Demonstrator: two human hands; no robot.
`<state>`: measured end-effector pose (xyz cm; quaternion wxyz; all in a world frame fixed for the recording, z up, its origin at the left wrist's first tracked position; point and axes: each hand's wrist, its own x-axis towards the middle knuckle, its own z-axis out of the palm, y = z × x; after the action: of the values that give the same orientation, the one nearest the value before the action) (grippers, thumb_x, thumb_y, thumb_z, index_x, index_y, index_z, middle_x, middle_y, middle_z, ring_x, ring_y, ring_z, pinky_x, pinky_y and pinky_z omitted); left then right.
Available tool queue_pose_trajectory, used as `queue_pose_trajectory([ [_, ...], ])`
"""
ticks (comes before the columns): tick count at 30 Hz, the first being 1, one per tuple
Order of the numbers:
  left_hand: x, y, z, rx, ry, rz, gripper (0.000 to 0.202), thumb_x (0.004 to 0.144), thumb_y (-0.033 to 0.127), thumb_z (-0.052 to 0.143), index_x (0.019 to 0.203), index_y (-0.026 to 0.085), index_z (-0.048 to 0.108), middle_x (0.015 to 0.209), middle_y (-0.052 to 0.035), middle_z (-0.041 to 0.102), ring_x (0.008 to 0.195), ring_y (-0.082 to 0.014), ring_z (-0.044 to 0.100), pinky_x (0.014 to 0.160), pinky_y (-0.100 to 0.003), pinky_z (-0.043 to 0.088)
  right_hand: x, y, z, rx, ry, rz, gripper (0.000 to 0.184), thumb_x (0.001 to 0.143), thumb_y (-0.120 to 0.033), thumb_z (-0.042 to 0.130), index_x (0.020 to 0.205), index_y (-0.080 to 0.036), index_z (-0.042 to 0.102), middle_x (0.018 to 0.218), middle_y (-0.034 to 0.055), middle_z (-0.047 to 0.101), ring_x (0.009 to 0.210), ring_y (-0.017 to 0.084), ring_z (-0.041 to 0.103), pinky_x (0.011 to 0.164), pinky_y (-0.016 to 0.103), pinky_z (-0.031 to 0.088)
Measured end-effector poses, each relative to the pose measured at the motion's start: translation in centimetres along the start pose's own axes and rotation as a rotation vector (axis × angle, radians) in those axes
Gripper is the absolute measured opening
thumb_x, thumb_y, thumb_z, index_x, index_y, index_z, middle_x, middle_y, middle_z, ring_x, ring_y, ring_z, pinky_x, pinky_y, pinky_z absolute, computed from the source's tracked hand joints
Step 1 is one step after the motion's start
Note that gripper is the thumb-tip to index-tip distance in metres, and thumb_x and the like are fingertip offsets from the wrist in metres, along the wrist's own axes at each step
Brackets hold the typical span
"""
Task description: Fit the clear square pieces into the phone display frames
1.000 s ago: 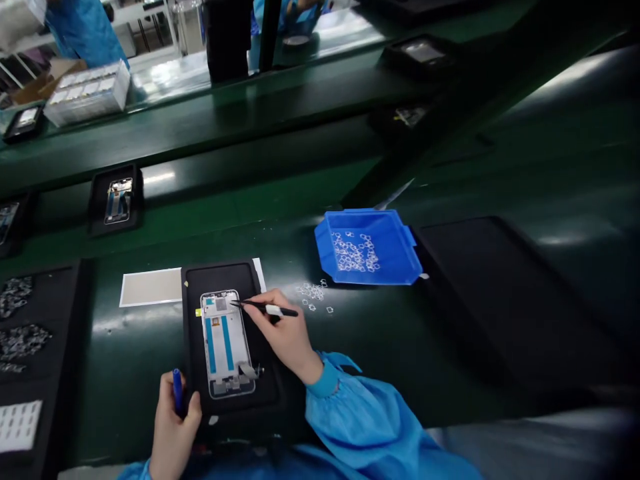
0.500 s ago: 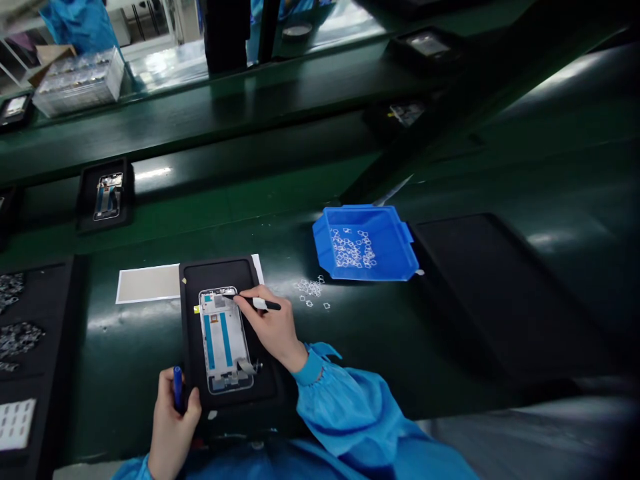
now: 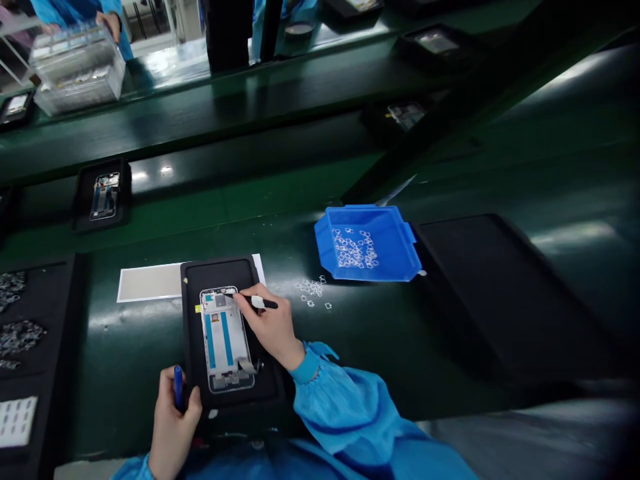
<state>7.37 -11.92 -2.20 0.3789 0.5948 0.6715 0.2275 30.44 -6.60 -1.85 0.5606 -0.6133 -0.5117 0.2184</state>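
In a black tray [image 3: 220, 270] lies a phone frame [image 3: 217, 343] with two blue strips along its inside. My right hand [image 3: 270, 327] is closed in a pinch on dark tweezers [image 3: 264, 303], whose tip reaches the upper part of the frame. Beside the tray's lower left edge, my left hand [image 3: 175, 413] is closed around a blue pen [image 3: 178, 387]; its thumb is at the tray's edge. Several small white ring-like pieces [image 3: 311, 288] lie loose to the right of the tray.
A blue bin [image 3: 395, 257] holds many more such pieces. A dark board [image 3: 500, 300] lies right, a divided black tray [image 3: 55, 320] left. A pale sheet [image 3: 150, 283] sits behind the work tray. Another phone tray [image 3: 125, 200] is farther back. A person's hand [image 3: 111, 25] touches clear boxes [image 3: 83, 83].
At the back left, a co-worker's hands have appeared with another clear box on the stack. My own hands stay almost in place; the tweezers remain at the top of the phone frame.
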Motion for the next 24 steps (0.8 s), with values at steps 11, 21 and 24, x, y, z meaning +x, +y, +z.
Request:
queue_pose_trajectory([
  [11, 6.8, 5.9, -3.4, -0.259, 0.077, -0.095, 0.046, 0.066, 0.052, 0.069, 0.092, 0.024, 0.044, 0.064, 0.0098, 0.042, 0.033, -0.0057, 0.037, 0.029, -0.019, 0.031, 0.0, 0.4, -1.5, 0.274, 0.621, -0.009, 0.018, 0.1, -0.034, 0.047, 0.101, -0.021, 0.059, 0.073, -0.0016, 0.058, 0.05, 0.01, 0.054, 0.046, 0.023, 0.044],
  [21, 28.5, 17.9, 5.9, -0.12, 0.074, 0.111, 0.024, 0.094, 0.03, 0.057, 0.111, 0.014, 0.055, 0.083, 0.0002, 0.059, 0.057, -0.0081, 0.056, 0.049, -0.02, 0.048, -1.5, 0.5, 0.3, 0.185, -0.07, -0.136, 0.026, 0.101, -0.035, 0.047, 0.109, -0.022, 0.068, 0.08, 0.0031, 0.069, 0.067, 0.015, 0.065, 0.067, 0.026, 0.053],
  [24, 29.9, 17.7, 6.3, 0.037, 0.083, 0.171, 0.027, 0.094, 0.029, 0.059, 0.116, 0.013, 0.058, 0.104, -0.0064, 0.064, 0.08, -0.0146, 0.064, 0.07, -0.032, 0.057, -1.8, 0.7, 0.9, 0.181, -0.204, -0.043, 0.03, 0.102, -0.034, 0.042, 0.118, -0.021, 0.064, 0.078, 0.002, 0.071, 0.062, 0.014, 0.065, 0.064, 0.024, 0.052],
])
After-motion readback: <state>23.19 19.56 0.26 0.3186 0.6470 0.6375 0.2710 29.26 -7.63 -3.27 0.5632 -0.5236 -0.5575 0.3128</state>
